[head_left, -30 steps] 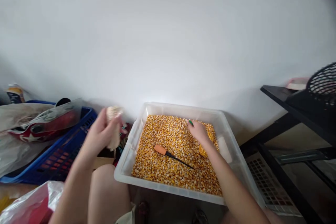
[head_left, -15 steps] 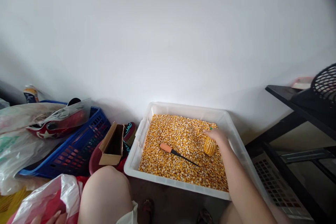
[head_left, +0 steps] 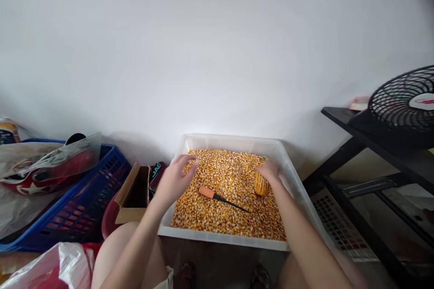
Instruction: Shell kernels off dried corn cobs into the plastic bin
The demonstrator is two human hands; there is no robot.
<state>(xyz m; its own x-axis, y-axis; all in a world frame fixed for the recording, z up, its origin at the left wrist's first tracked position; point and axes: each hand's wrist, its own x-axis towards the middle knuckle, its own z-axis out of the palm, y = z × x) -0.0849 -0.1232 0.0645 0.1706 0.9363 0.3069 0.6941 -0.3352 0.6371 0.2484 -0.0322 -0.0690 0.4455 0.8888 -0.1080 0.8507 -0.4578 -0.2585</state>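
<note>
A white plastic bin [head_left: 224,234] holds loose yellow corn kernels [head_left: 220,167]. My right hand [head_left: 270,171] is closed over the upper part of an ear of corn [head_left: 261,185] at the bin's right side; its fingertips are partly hidden. Just past those fingers shows a small green bit [head_left: 265,158]. Over the bin's left edge, my left hand [head_left: 178,176] is empty, thumb and fingers apart and curved. Between the hands, a screwdriver-like tool [head_left: 206,192] with an orange handle and a dark, tapering shaft lies on the kernels.
Left of the bin are an open cardboard box [head_left: 135,189], a reddish basin [head_left: 108,212] and a blue basket [head_left: 68,216] with bagged items. A plastic bag [head_left: 64,262] lies beside my knee. To the right, a black rack [head_left: 342,119] carries a fan [head_left: 400,99].
My left hand has come up from the plastic bag at lower left to the bin's left edge. My right hand stays at the ear of corn. The view has swung slightly right.
</note>
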